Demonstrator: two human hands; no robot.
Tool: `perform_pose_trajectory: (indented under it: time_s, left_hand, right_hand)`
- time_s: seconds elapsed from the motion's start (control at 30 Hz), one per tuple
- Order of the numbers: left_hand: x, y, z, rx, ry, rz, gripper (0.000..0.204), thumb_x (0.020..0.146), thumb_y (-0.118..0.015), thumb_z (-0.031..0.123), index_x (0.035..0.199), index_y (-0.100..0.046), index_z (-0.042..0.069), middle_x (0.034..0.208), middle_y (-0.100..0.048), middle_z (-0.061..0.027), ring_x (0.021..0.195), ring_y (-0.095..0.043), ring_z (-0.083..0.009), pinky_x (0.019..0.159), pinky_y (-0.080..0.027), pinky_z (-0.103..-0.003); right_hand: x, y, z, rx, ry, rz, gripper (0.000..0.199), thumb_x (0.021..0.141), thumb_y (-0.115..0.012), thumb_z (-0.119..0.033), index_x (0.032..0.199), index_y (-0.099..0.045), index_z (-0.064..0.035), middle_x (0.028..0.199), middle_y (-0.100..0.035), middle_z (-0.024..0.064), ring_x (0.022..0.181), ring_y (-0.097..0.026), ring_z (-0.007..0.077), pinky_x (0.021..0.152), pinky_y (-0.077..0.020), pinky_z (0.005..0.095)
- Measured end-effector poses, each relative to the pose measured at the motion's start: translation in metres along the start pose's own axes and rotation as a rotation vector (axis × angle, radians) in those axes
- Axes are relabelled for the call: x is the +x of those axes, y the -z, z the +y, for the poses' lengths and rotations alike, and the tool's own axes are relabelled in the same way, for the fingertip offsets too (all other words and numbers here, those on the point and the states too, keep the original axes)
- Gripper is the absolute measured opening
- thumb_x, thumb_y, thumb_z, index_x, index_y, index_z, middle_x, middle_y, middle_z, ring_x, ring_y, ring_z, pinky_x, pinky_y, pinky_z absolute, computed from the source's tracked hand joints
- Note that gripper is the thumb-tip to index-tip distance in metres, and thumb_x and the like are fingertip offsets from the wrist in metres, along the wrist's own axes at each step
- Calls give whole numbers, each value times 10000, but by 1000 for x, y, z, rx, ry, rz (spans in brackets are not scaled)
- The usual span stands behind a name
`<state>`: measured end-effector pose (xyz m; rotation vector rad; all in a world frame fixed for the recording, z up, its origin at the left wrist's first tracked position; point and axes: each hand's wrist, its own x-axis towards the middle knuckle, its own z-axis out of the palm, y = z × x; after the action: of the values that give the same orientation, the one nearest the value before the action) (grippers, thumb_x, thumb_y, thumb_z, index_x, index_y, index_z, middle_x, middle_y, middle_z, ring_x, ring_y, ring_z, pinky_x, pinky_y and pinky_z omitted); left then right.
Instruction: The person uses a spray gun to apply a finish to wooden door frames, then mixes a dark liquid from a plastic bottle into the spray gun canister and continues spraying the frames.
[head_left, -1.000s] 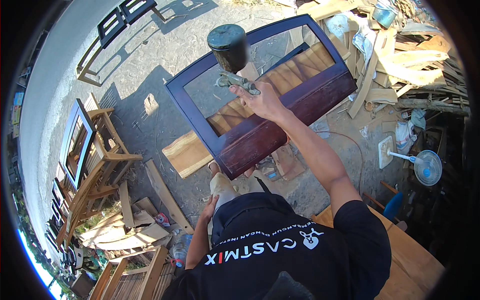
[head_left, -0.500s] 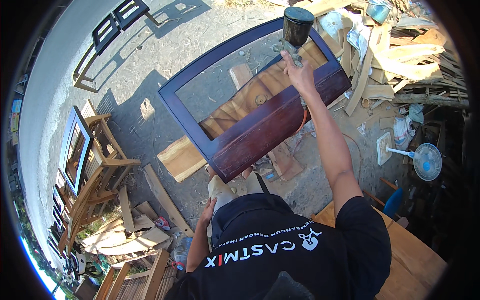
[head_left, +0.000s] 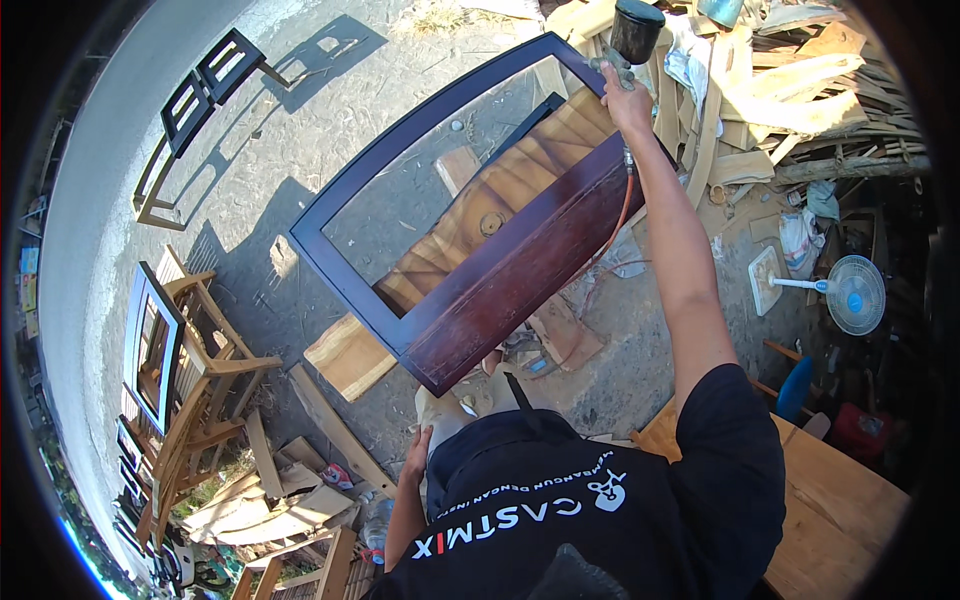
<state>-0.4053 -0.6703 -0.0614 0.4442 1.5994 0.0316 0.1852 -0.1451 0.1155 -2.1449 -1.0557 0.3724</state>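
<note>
My right hand (head_left: 627, 103) is wrapped round a spray gun (head_left: 612, 66) with a dark paint cup (head_left: 637, 32) on top. It is held at the far right corner of a dark brown wooden furniture panel (head_left: 500, 290). The panel has a curved top rail and one large opening. From the gun's handle an orange hose (head_left: 628, 205) runs down past the panel's right end. Low beside my left leg, my left hand (head_left: 418, 455) lies against the thigh with its fingers stretched out, holding nothing.
A wide brown board (head_left: 490, 222) shows through the panel's opening. Scrap wood (head_left: 800, 95) is heaped at the far right, near a standing fan (head_left: 855, 295). Wooden chair frames (head_left: 205, 375) stand on the left, with a dark frame (head_left: 212, 85) farther off. A wooden tabletop (head_left: 835, 510) lies at the lower right.
My right hand has moved the spray gun to the right and away along the panel, toward its far right corner. The whole view has shifted slightly. My left hand stays against my leg.
</note>
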Motion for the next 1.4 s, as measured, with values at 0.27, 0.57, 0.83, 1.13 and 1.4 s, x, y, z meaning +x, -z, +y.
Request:
perform_pose_trajectory:
  time_s: [0.27,0.57,0.83,1.13,1.4]
  left_hand:
    - [-15,-7,14,55,16,10,959,994,-515,647,1637,-195,11,1684,-255,-204,1562,-234,-315,1257,-199,-393]
    - [-10,-8,12,87,-16,22,993,964,-509,689,1629,-226,8,1664,-291,-234,1553,-264,-336,1254,-210,-399]
    - [-6,-19,-2,48,-40,55,995,949,-517,696,1638,-222,42,1658,-302,-239,1551,-269,-349,1253,-218,-409]
    - [-7,-31,-28,-38,-60,78,993,941,-521,697,1644,-221,64,1649,-319,-245,1549,-271,-367,1251,-219,-424]
    - [5,-28,-53,-204,-103,48,1015,941,-531,705,1642,-212,44,1650,-320,-236,1544,-282,-349,1249,-227,-417]
  right_hand:
    - [8,-1,-9,-71,92,-28,702,897,-617,-713,846,-758,-27,693,-728,88,783,-731,239,821,-539,381]
    - [-128,-12,-58,114,198,-367,628,960,-638,-604,939,-758,12,682,-689,108,705,-700,211,729,-523,396]
    - [-243,-44,-110,250,337,-629,543,975,-675,-545,983,-758,-8,681,-639,37,647,-579,110,641,-480,327]
    - [-325,-89,-144,241,468,-838,572,934,-704,-582,1101,-771,-39,769,-724,134,732,-683,218,705,-529,383]
    - [-352,-97,-172,183,442,-988,644,911,-701,-644,970,-766,-6,674,-660,47,664,-642,134,628,-499,333]
